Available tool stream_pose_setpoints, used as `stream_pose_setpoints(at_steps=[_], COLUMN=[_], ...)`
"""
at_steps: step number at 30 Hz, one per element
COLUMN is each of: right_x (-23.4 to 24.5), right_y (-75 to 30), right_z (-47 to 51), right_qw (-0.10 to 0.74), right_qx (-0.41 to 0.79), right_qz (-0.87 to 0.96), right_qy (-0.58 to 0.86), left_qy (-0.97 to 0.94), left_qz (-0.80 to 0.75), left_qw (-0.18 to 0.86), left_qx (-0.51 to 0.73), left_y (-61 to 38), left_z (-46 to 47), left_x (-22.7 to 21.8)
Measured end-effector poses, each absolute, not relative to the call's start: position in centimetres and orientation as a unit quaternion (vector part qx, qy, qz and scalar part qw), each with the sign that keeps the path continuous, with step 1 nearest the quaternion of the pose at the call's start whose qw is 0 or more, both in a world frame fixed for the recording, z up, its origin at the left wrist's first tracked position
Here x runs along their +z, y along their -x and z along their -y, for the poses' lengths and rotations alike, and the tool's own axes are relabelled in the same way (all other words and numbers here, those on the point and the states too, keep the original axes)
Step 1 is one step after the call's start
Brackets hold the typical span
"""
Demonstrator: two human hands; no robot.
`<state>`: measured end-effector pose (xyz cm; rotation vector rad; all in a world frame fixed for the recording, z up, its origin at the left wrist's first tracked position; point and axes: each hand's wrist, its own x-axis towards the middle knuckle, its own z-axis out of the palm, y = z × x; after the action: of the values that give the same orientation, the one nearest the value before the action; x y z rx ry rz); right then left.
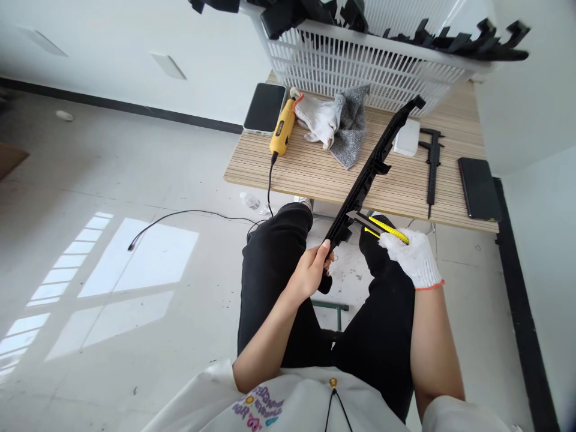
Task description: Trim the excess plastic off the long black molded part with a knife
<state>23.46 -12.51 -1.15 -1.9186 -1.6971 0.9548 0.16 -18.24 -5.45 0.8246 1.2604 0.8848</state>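
Observation:
A long black plastic trim piece [365,173] with clips along its side slants up from my lap over the table's front edge. My bare left hand [311,268] is closed around its lower end. In a white knit glove, my right hand [413,259] grips a yellow utility knife [390,228]. The blade points left, and its tip is at the trim's lower half, beside a clip; whether it touches the plastic I cannot tell. Part of the knife's handle is hidden in the glove.
On the wooden table [252,167] lie a yellow rotary tool [282,129], a glove [317,117], a grey cloth [352,123], a white item [407,137], calipers [432,165] and two phones [265,108]. Behind them stands a white basket [373,63] with black parts. A cord [193,211] crosses the floor.

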Motion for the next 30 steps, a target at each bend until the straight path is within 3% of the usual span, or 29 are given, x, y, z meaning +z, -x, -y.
stream_pose_setpoints(at_steps=[14, 30], right_x=[-0.9, -0.4], right_y=[-23.0, -23.2], right_z=[12.2, 11.5], right_qw=[0.215, 0.204], right_qx=[0.476, 0.529], right_qz=[0.495, 0.45], right_qy=[0.694, 0.69], left_qy=[-0.372, -0.377], left_qz=[-0.551, -0.553], left_qw=[0.643, 0.644], left_qx=[0.38, 0.371], left_y=[0.2, 0.2], left_z=[18.1, 18.1], left_x=[-5.5, -5.5])
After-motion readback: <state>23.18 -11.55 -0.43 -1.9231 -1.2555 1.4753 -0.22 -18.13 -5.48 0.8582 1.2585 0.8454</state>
